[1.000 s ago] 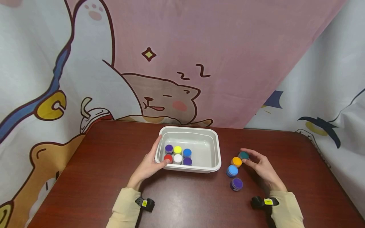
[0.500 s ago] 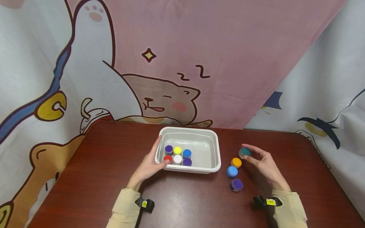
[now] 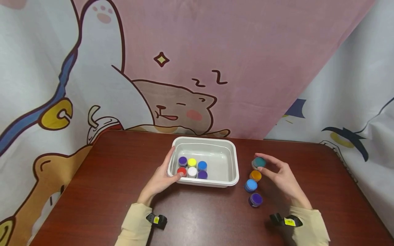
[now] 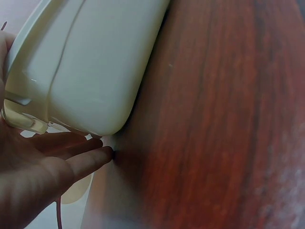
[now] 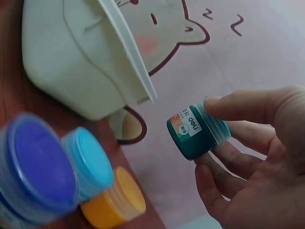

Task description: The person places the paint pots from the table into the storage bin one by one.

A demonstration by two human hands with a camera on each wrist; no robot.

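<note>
My right hand [image 3: 283, 176] pinches a teal-green paint jar [image 5: 190, 131] by its lid, thumb on one side and fingers on the other, raised off the table in the right wrist view. Below it stand an orange paint jar [image 3: 255, 176], a light blue one [image 3: 250, 186] and a purple one [image 3: 255, 200] in a rough line. My left hand [image 3: 159, 181] grips the left end of a white plastic tub [image 3: 232, 160], its thumb over the front rim by the red jar [image 3: 181, 171]. In the left wrist view its fingers lie along the tub's outer wall [image 4: 95, 71].
Inside the tub, paint jars fill the left half in two rows: purple [image 3: 183, 161], yellow [image 3: 192, 162] and blue [image 3: 202, 166] behind, red, white [image 3: 192, 172] and purple in front. The tub's right half shows bare floor. A cartoon-printed cloth [image 3: 246, 68] hangs behind the brown table [image 3: 123, 164].
My right hand has lifted the teal-green jar from beside the orange one and moved it slightly away from me and left. The left hand and tub have stayed put.
</note>
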